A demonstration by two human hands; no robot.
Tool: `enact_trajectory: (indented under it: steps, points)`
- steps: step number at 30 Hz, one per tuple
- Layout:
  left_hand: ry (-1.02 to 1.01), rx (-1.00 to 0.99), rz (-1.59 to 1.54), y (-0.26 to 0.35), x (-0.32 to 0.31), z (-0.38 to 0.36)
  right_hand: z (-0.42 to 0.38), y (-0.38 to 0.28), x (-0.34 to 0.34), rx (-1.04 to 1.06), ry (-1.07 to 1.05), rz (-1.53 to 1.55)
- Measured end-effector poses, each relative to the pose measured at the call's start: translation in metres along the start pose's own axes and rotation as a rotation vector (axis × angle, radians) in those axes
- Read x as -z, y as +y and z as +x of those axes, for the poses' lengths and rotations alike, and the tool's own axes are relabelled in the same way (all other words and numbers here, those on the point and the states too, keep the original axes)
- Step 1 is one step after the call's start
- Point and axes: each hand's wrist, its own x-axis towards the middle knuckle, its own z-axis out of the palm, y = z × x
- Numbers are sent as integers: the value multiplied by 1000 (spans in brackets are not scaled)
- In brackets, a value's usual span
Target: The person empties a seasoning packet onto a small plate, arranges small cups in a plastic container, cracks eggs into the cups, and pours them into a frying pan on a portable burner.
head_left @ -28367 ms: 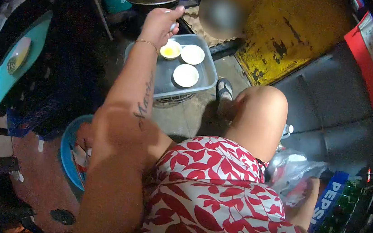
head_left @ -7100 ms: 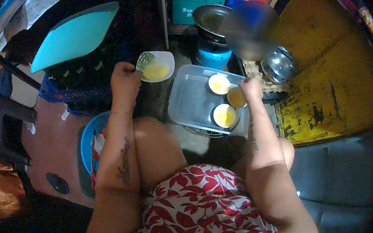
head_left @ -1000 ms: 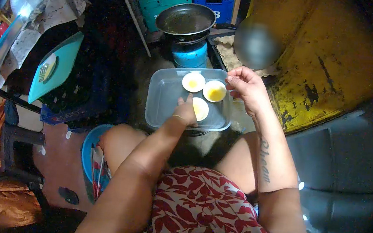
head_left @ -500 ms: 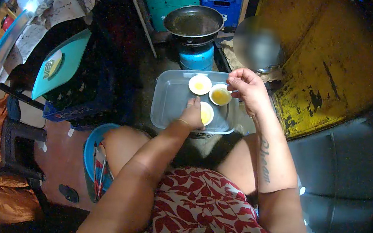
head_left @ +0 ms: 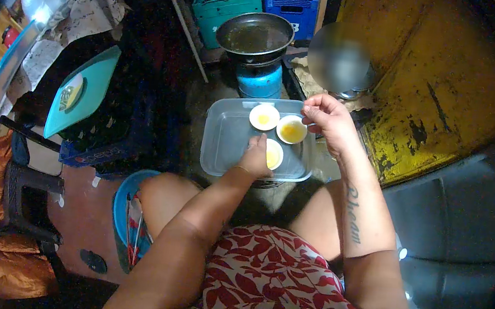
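A clear plastic container (head_left: pixel 220 130) sits before me with three small white bowls in it. My left hand (head_left: pixel 254 156) is closed around the left side of the nearest bowl (head_left: pixel 275 155), which has yellow liquid in it. At the back is a second bowl (head_left: pixel 264 118) with a yellow spot in its middle. The third bowl (head_left: pixel 291 130), on the right, contains a darker yellow liquid. Above the container's right rim, my right hand (head_left: pixel 328 119) has thumb and fingers pinched together beside that bowl. Whatever is in the pinch, if anything, is too small to make out.
A frying pan (head_left: pixel 255 34) rests on a burner over a blue gas cylinder (head_left: pixel 259 82). Plastic crates (head_left: pixel 227 7) stand behind. On the left are a turquoise tray (head_left: pixel 94 87) and a blue basin (head_left: pixel 123 202) with tongs. A worn yellow panel (head_left: pixel 428 95) lies right.
The view has shifted slightly, so the scene sits a little lower. Both hands keep nearly the same positions at the bowls.
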Motion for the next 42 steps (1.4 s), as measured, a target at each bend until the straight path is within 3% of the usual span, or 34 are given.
enact_trajectory:
  steps: [9,12,16,22,26,30,34,36,38,42]
  points:
    - [-82,87,24,8,30,-4,0,5,2,7,-47,-82]
    - [-53,22,51,-10,38,3,-1,5,3,22,-66,-96]
    - [-57,20,11,27,107,-10,-3,6,3,27,-169,-121]
    - [85,44,128,26,171,11,-15,0,1,169,-321,-595]
    - [154,7,51,26,217,37,-19,2,6,265,-488,-780]
    - [306,21,224,21,254,80,-22,15,17,348,-596,-816]
    - [297,32,133,14,288,132,-24,3,22,201,-630,-911]
    - [428,50,340,19,293,154,-25,-2,24,150,-597,-953]
    - [375,37,290,-11,299,201,-22,-3,28,143,-597,-938]
    - [317,165,442,13,305,223,-23,-13,33,93,-598,-936]
